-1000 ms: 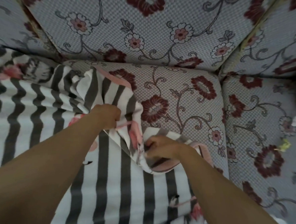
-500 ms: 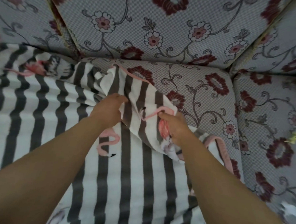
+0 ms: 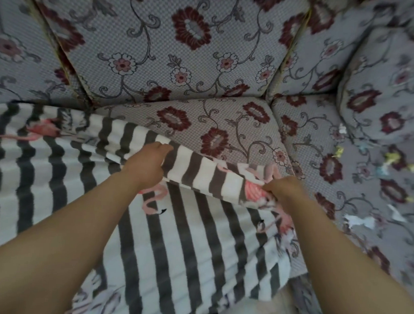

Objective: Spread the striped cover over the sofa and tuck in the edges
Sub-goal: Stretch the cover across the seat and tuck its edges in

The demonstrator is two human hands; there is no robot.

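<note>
Cover point(image 3: 173, 239), white with dark grey stripes and pink flamingo prints, lies over the left part of the sofa point(image 3: 227, 124) seat and hangs down over its front edge. Its right part is folded back on itself, so the middle seat cushion is only half covered. Left hand point(image 3: 148, 164) holds the folded edge near the middle, with the fingers curled around the cloth. Right hand point(image 3: 283, 188) pinches the same edge further right, at a pink print. Both grips are closed on the cover. Sofa is grey with dark red flowers and curling vines. Small paper scraps point(image 3: 361, 221), white and yellow, lie on the right seat cushion, well apart from the cover.
</note>
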